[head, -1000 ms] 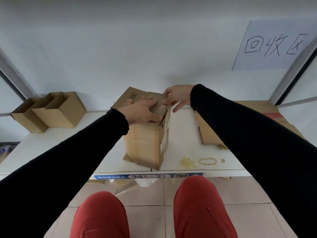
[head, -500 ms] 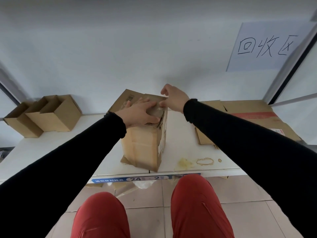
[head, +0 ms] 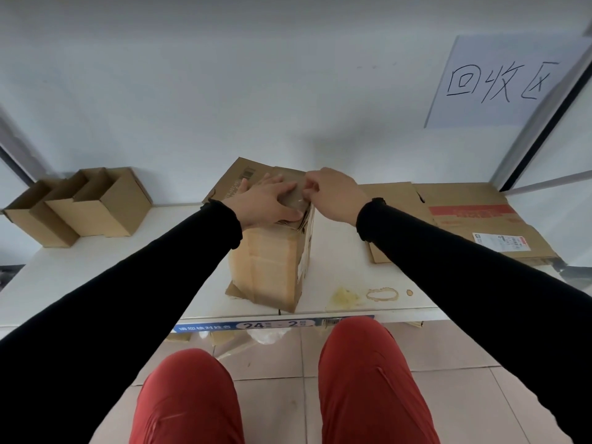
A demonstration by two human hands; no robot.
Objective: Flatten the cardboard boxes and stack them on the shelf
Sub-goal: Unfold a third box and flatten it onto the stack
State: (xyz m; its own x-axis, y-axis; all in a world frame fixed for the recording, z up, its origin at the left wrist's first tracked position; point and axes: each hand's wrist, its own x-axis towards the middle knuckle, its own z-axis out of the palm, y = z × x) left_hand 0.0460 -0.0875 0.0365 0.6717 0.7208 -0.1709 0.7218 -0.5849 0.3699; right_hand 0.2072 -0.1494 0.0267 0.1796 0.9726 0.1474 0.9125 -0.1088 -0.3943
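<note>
Head view: the left hand (head: 272, 203) is pressing flat, fingers spread, on the upright box (head: 272, 261) mid-shelf (head: 96, 277), while the right hand (head: 333, 195) is pinching its top flap. At three o'clock, flattened cardboard (head: 474, 219) is lying. The shelf tag (head: 272, 324) is reading "24 - 2"; at one o'clock, a wall sign (head: 499, 81) is reading "回收区".

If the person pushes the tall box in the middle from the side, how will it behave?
The tall box stands upright on a narrow base, so it may tip rather than slide. Its creased walls and loose top flaps, under the left hand and pinched by the right hand, suggest it is soft and probably empty, so likely light.
</note>
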